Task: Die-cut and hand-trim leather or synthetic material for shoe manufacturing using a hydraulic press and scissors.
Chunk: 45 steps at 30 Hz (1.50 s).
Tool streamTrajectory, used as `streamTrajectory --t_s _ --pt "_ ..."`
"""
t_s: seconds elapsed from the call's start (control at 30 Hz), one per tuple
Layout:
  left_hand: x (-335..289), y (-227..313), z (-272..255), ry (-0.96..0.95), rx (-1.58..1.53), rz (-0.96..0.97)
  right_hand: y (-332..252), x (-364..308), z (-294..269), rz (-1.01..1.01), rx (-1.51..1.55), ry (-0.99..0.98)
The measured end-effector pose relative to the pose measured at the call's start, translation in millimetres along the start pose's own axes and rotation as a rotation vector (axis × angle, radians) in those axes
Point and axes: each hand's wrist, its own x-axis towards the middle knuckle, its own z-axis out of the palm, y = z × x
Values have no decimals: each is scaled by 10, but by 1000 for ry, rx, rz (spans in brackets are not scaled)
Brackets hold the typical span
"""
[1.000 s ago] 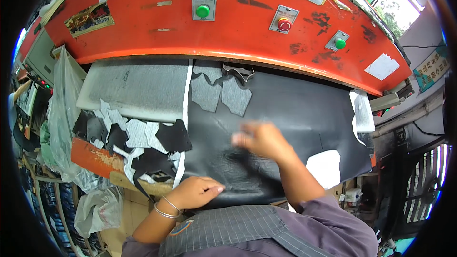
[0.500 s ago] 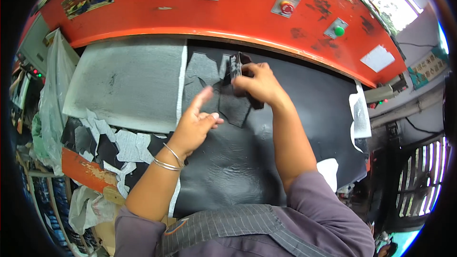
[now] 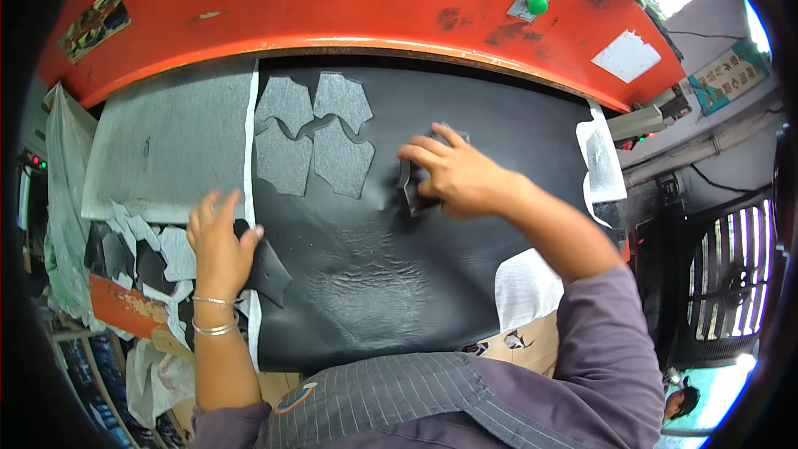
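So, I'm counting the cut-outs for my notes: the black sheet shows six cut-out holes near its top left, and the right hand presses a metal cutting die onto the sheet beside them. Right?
Not quite. The head view shows four cut-out holes, not six, near the top left of the black sheet. The rest holds: the right hand presses a metal cutting die onto the sheet beside them.

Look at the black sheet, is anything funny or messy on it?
Yes. The black sheet has four cut-out holes near its top left, showing grey underneath. It is wrinkled near the middle. Loose scraps lie heaped off its left edge, by the left hand. The right hand presses a metal cutter onto it.
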Motion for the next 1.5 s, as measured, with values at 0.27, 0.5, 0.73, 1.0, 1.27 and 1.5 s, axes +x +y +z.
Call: streamTrajectory --t_s 0.27,0.5,0.73,1.0,1.27,1.5 --pt "329 1194 945 -223 -781 -11 470 138 613 -256 -274 212" --pt "274 1435 1271 -88 -568 151 105 -288 1112 471 451 421" --pt "210 1463 1282 -110 -544 156 -17 -230 1266 563 438 545" --pt "260 1442 1252 -109 -572 159 6 -181 1251 488 395 602" --pt "262 1420 1186 -137 -586 169 32 -189 1213 448 287 593" --pt "372 1203 990 -103 -843 63 119 -334 941 422 671 926"
